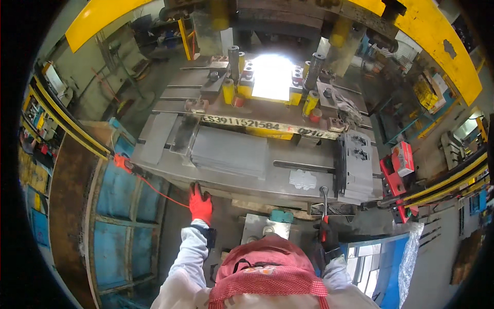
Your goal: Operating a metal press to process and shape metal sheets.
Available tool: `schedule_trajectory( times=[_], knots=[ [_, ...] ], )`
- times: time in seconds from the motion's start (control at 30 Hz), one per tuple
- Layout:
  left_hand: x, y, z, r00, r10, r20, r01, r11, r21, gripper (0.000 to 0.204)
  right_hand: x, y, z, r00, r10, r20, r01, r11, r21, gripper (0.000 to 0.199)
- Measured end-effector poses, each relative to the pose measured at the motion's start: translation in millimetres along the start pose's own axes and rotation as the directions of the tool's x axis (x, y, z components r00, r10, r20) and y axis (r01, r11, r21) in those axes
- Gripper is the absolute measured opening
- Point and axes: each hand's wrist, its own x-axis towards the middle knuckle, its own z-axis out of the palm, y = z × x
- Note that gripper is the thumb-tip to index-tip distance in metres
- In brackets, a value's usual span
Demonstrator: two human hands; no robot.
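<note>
Your left fingers (199, 194), in a red glove, lie spread flat on the front edge of the grey steel press bench (226, 177), gripping nothing, prob. to brace you. Right fingers (325, 226), dark glove, are curled round a hooked metal rod (324, 198), tip near the notched flat blank (302, 179) w/ a sheet stack (229, 152) alongside.

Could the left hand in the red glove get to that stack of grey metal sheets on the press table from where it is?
Probably yes: the left hand rests on the table's front edge, with bare surface between it and the stack of sheets.
</note>
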Motion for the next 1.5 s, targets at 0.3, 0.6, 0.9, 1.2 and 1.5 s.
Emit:
schedule_trajectory(
  times=[0.3,0.6,0.9,1.2,1.5],
  knots=[
    [16,-62,20,0.930,-0.164,0.330,0.032,0.928,0.371,0.060,1,6,-7,1.000,0.018,0.020,-0.017,1.000,-0.025,0.028],
    [41,-30,15,0.959,0.199,0.201,-0.269,0.862,0.428,0.060,5,-4,-12,0.995,0.068,0.076,-0.064,0.997,-0.045,0.031],
    [45,-24,11,0.953,0.129,0.275,-0.238,0.880,0.412,0.052,8,10,-19,0.995,0.079,0.061,-0.078,0.997,-0.018,0.032],
    [48,-35,18,0.953,0.209,0.219,-0.289,0.845,0.451,0.051,7,8,-18,0.997,0.055,0.058,-0.051,0.996,-0.071,0.029],
    [52,-46,24,0.948,0.230,0.220,-0.310,0.826,0.470,0.052,11,21,-19,0.997,0.072,0.005,-0.072,0.997,-0.015,0.025]
  ],
)
